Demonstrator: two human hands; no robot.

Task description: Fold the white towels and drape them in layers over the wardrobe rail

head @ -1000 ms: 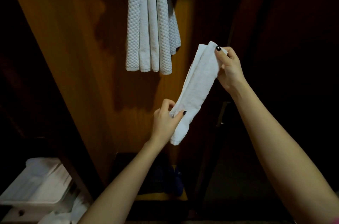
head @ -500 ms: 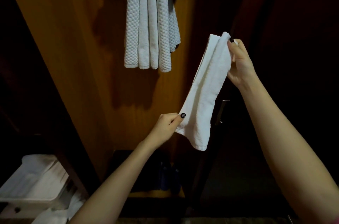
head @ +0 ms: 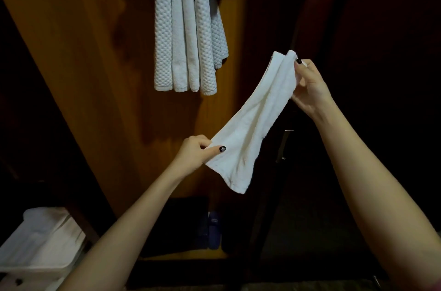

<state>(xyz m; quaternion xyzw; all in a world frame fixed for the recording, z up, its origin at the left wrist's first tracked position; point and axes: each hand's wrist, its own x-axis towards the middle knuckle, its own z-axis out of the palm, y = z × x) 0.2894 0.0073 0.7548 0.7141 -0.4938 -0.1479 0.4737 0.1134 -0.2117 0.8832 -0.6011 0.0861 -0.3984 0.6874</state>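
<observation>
A white towel (head: pixel 256 121), folded into a long strip, stretches slantwise in the air in front of the open wardrobe. My right hand (head: pixel 310 85) pinches its upper end. My left hand (head: pixel 198 153) pinches its lower left edge, and the bottom corner hangs free below. Above and to the left, several white waffle-weave towels (head: pixel 188 35) hang in layers down the wooden back panel; the rail that bears them is out of view above the frame.
A white bin (head: pixel 35 250) holding white cloth stands at the bottom left. A dark blue pair of slippers (head: pixel 213 231) lies on the wardrobe floor. A dark door edge with a metal fitting (head: pixel 282 145) stands right of the towel.
The towel's lower end has swung left and spread wider as my left hand shifted left. My right hand has tilted the upper end more to the right.
</observation>
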